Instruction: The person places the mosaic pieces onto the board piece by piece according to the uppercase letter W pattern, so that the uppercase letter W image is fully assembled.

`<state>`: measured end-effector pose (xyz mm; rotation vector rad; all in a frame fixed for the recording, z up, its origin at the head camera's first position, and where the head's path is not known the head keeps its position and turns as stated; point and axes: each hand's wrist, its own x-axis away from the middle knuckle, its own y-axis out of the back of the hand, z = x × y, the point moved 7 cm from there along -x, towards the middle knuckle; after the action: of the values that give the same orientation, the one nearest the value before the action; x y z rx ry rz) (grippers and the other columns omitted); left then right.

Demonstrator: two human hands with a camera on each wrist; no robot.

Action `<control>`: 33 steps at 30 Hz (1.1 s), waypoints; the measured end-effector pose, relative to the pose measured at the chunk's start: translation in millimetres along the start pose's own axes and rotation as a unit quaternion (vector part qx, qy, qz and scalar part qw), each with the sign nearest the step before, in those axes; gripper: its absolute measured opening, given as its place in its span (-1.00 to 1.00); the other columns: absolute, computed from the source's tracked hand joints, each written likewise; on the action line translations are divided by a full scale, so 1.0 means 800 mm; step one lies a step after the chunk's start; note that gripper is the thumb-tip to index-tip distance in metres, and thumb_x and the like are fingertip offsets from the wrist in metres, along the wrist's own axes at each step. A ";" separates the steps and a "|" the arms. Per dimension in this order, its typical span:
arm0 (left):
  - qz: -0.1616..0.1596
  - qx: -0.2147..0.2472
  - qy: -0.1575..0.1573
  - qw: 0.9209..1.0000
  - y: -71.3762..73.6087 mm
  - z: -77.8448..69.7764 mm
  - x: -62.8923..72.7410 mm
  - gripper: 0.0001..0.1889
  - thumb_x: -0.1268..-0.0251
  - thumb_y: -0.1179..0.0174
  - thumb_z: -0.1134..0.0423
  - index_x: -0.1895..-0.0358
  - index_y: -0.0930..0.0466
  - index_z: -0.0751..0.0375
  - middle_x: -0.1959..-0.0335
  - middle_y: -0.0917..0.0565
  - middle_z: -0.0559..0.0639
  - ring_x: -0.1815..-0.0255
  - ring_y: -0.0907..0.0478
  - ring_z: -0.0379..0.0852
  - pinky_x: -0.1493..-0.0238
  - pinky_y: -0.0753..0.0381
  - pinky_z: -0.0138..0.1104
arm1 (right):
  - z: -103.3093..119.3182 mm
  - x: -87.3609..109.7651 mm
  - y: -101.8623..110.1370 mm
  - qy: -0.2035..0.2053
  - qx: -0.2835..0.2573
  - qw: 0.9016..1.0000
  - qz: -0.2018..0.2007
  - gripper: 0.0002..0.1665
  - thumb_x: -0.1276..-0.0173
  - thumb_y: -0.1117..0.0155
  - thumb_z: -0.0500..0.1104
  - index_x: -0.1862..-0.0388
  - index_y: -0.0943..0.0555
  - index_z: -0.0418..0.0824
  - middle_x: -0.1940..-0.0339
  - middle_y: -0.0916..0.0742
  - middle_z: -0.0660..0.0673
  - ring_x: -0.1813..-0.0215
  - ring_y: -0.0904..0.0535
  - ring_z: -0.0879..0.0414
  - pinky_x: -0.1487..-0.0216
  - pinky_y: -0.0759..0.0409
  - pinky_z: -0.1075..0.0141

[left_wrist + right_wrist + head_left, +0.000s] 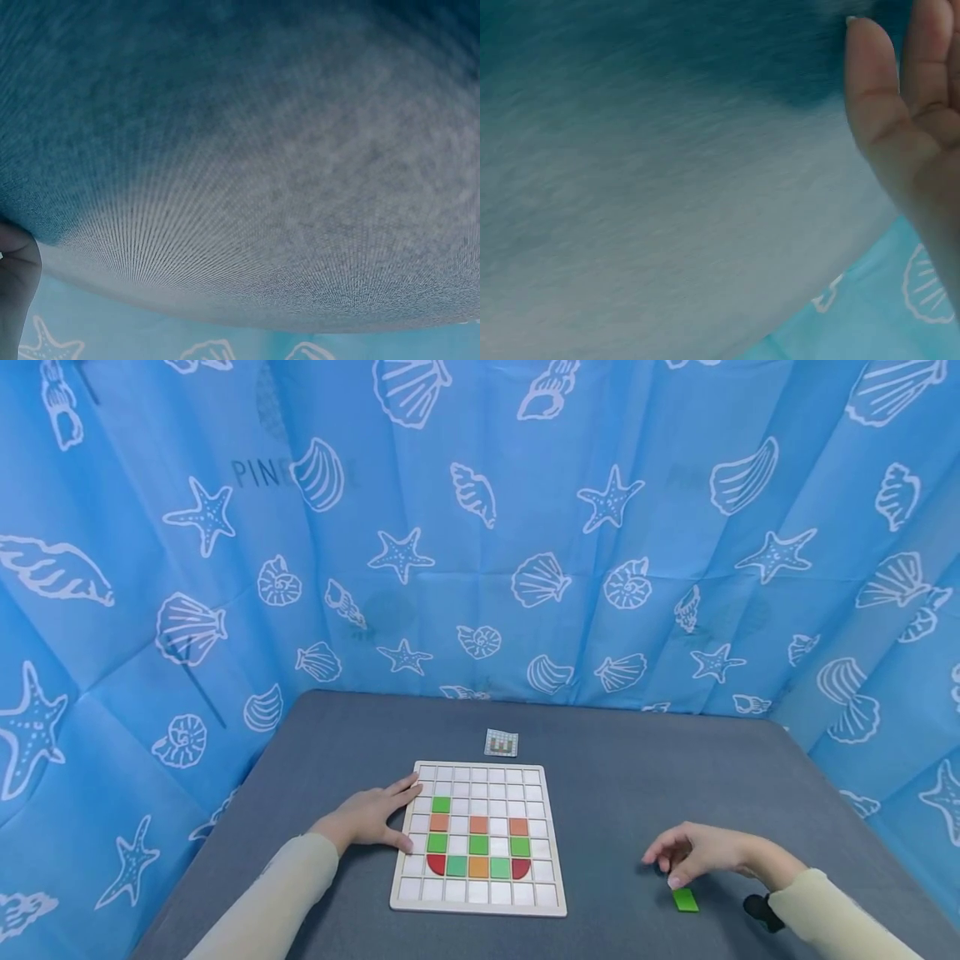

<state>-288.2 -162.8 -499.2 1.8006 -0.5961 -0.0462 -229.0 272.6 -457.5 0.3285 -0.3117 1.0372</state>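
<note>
A white gridded board [480,910] lies on the table, with several coloured tiles set in its squares: green, orange, teal and red ones with a rounded corner. My left hand [367,816] rests at the board's left edge, fingers stretched onto the rim and thumb apart. Only a bit of that hand [19,277] shows in the left wrist view. To the right of the board lies a loose green square tile [686,901]. Over it is my right hand [712,852], thumb tip right at the tile's far edge, fingers loosely bent. The right wrist view shows its thumb [874,82] apart from the fingers.
A small printed card [501,743] with a coloured pattern lies just behind the board. The grey table [637,760] ends at a blue curtain [480,527] with white shells and starfish. A small black object [763,913] sits by the right sleeve.
</note>
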 end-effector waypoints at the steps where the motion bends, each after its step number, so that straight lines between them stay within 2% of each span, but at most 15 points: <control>1: 0.002 -0.001 0.001 1.000 -0.001 0.000 0.000 0.11 0.08 -0.30 -0.44 -0.55 -0.08 -0.05 -0.57 -0.01 -0.11 -0.42 -0.21 0.22 -0.26 -0.27 0.11 | -0.004 0.002 0.000 -0.003 0.003 1.000 0.001 -0.57 -0.41 -0.16 -0.39 -0.15 -0.39 -0.67 0.16 -0.58 -0.13 0.20 -0.47 0.18 0.18 -0.46 0.35; 4: 0.000 -0.002 0.002 1.000 -0.001 0.000 -0.001 0.10 0.08 -0.30 -0.43 -0.55 -0.09 -0.06 -0.57 -0.02 -0.13 -0.42 -0.22 0.21 -0.25 -0.28 0.10 | -0.016 0.007 0.001 -0.008 0.020 1.000 0.007 -0.58 -0.38 -0.22 -0.37 -0.15 -0.47 -0.57 0.11 -0.56 -0.13 0.14 -0.41 0.12 0.16 -0.41 0.31; 8: 0.000 0.004 0.010 1.000 -0.002 0.001 -0.001 0.10 0.09 -0.31 -0.43 -0.55 -0.09 -0.09 -0.57 -0.02 -0.17 -0.42 -0.22 0.18 -0.25 -0.29 0.08 | -0.047 0.007 0.014 0.017 0.066 0.997 0.036 -0.56 -0.38 -0.25 -0.30 -0.23 -0.54 -0.32 0.02 -0.54 -0.09 0.06 -0.38 0.07 0.10 -0.40 0.23; 11: 0.001 0.010 0.011 1.000 -0.001 0.000 0.001 0.10 0.10 -0.32 -0.43 -0.55 -0.09 -0.09 -0.57 -0.02 -0.16 -0.42 -0.22 0.19 -0.24 -0.30 0.09 | -0.077 0.006 0.030 0.031 0.118 0.991 0.052 -0.53 -0.39 -0.26 -0.22 -0.28 -0.55 -0.13 -0.03 -0.55 -0.01 0.02 -0.42 0.14 0.07 -0.45 0.23; 13: -0.002 0.013 0.005 1.000 0.000 -0.001 0.003 0.10 0.09 -0.32 -0.41 -0.55 -0.09 -0.06 -0.57 -0.02 -0.14 -0.41 -0.22 0.20 -0.24 -0.30 0.10 | -0.084 0.006 0.035 0.027 0.142 0.989 0.043 -0.54 -0.37 -0.28 -0.18 -0.26 -0.56 -0.08 -0.02 -0.55 0.04 0.03 -0.43 0.19 0.06 -0.46 0.24; 16: -0.008 0.017 -0.009 1.000 0.003 -0.004 0.007 0.09 0.07 -0.34 -0.37 -0.54 -0.10 -0.01 -0.57 -0.03 -0.09 -0.40 -0.23 0.24 -0.22 -0.31 0.11 | -0.070 0.006 0.030 0.040 0.150 0.988 0.017 -0.58 -0.31 -0.32 -0.21 -0.17 -0.60 -0.12 0.07 -0.55 0.01 0.15 -0.41 0.17 0.17 -0.44 0.27; 20: -0.012 0.023 -0.021 0.999 0.006 -0.007 0.011 0.08 0.05 -0.35 -0.34 -0.54 -0.10 0.04 -0.57 -0.04 -0.04 -0.39 -0.24 0.27 -0.20 -0.32 0.11 | -0.029 0.007 0.007 0.078 0.124 0.989 -0.018 -0.68 -0.26 -0.28 -0.38 -0.01 -0.59 -0.40 0.25 -0.50 -0.15 0.30 -0.31 0.05 0.32 -0.33 0.26; 23: -0.012 0.024 -0.024 0.999 0.007 -0.009 0.013 0.08 0.04 -0.35 -0.34 -0.54 -0.10 0.06 -0.56 -0.05 -0.01 -0.39 -0.24 0.28 -0.20 -0.33 0.12 | -0.013 0.006 -0.001 0.081 0.115 0.989 -0.036 -0.77 -0.31 -0.19 -0.45 0.06 -0.58 -0.49 0.33 -0.50 -0.17 0.38 -0.30 0.12 0.37 -0.32 0.31; 26: -0.011 0.025 -0.024 0.999 0.010 -0.013 0.015 0.08 0.04 -0.35 -0.33 -0.54 -0.11 0.07 -0.56 -0.05 0.00 -0.39 -0.23 0.29 -0.20 -0.32 0.13 | -0.011 0.006 -0.001 0.076 0.109 0.990 -0.044 -0.79 -0.35 -0.16 -0.45 0.08 -0.57 -0.53 0.36 -0.51 -0.14 0.41 -0.32 0.18 0.40 -0.33 0.32; 33: -0.010 0.015 -0.018 1.000 0.009 -0.015 0.012 0.09 0.05 -0.36 -0.33 -0.54 -0.11 0.06 -0.56 -0.06 -0.02 -0.38 -0.26 0.26 -0.19 -0.34 0.11 | -0.014 0.010 0.001 0.077 0.110 0.991 -0.025 -0.63 -0.28 -0.27 -0.40 -0.03 -0.51 -0.56 0.34 -0.50 -0.09 0.43 -0.28 0.17 0.43 -0.25 0.29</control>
<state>-278.4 -157.6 -486.0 1.8380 -0.6081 -0.0847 -225.1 283.9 -464.0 0.4491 -0.0492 1.0436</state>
